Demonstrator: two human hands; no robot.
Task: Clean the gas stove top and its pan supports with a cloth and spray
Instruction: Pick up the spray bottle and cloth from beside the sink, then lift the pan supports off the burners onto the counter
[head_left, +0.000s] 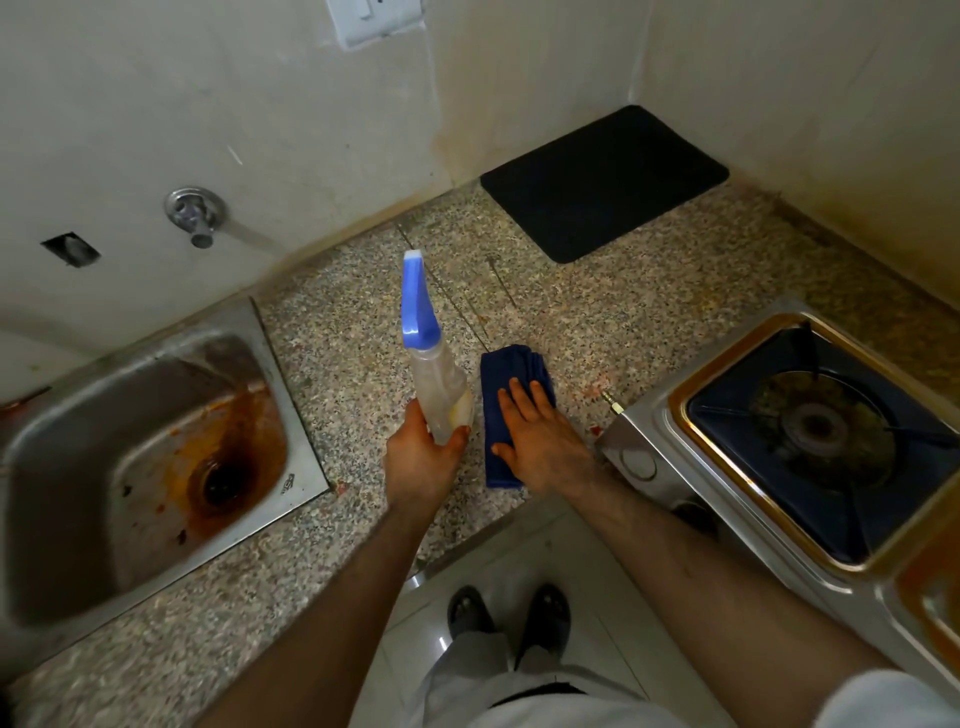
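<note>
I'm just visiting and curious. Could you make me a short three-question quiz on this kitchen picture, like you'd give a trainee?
1. True or false: the left hand grips the spray bottle with its fingers around the lower body.
2. Multiple choice: the right hand lies flat on which item? A) black mat B) blue cloth C) stove knob
3. Fill in: the gas stove sits to the person's ____ of the blue cloth, while the sink is on the opposite side.

Key: 1 true; 2 B; 3 right.
</note>
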